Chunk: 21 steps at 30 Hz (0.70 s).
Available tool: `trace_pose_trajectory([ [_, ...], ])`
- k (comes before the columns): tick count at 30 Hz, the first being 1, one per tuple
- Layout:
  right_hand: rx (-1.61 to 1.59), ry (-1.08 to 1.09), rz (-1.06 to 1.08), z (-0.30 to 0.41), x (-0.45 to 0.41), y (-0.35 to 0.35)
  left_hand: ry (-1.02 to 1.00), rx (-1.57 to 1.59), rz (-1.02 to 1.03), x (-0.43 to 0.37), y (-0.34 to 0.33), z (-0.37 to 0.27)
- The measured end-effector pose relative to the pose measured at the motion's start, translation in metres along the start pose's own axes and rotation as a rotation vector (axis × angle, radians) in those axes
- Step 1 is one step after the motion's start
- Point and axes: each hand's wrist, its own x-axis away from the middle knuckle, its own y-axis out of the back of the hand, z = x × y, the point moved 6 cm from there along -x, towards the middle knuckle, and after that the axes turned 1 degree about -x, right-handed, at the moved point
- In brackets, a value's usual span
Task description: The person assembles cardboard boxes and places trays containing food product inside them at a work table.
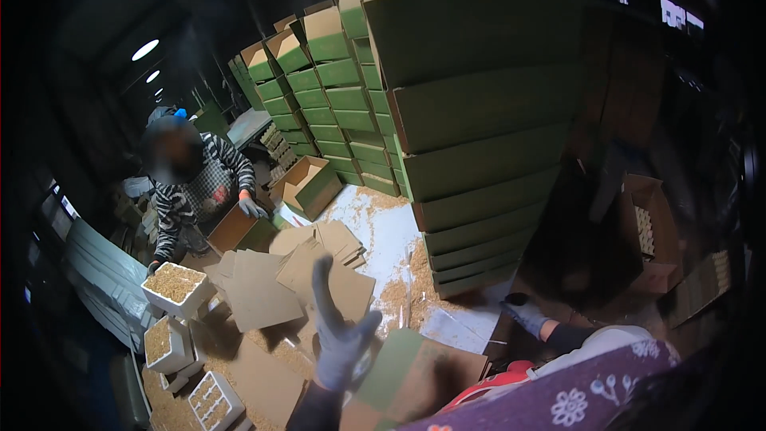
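My left hand (pixel 342 335), in a grey work glove, is raised with its fingers apart and nothing in it. Behind it lie loose flat cardboard sheets (pixel 263 287). Just to its right, a green and brown cardboard box (pixel 413 371) sits against my front, partly hidden by my clothing. My right hand (pixel 528 315), also gloved, is low beside the foot of a tall stack of green cartons (pixel 479 108). Its fingers are dark and blurred, so whether it touches or holds anything is unclear.
Across the table (pixel 359 206), strewn with tan loose bits, a co-worker (pixel 203 185) has one hand at an open carton (pixel 239 230). The other is by a white foam box (pixel 179 305) filled with tan material. More foam boxes (pixel 215 404) stand left; an open carton (pixel 649 227) stands right.
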Motion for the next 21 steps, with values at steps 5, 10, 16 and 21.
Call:
trace_pose_trajectory([
  [5,-0.297,0.107,-0.162,-0.047,-0.065,0.068,-0.624,0.276,-0.062,-0.196,-0.020,-0.129],
  [10,-0.594,0.087,-0.062,0.097,-0.056,0.079,-0.582,0.152,0.206,-0.251,-0.063,-0.124],
  [16,-0.507,0.100,-0.133,0.132,-0.077,0.033,-0.328,0.572,0.101,-0.290,-0.036,-0.026],
  [21,-0.772,0.337,-0.088,0.170,-0.175,-0.053,-0.450,-0.244,-0.074,-0.309,0.072,0.068],
])
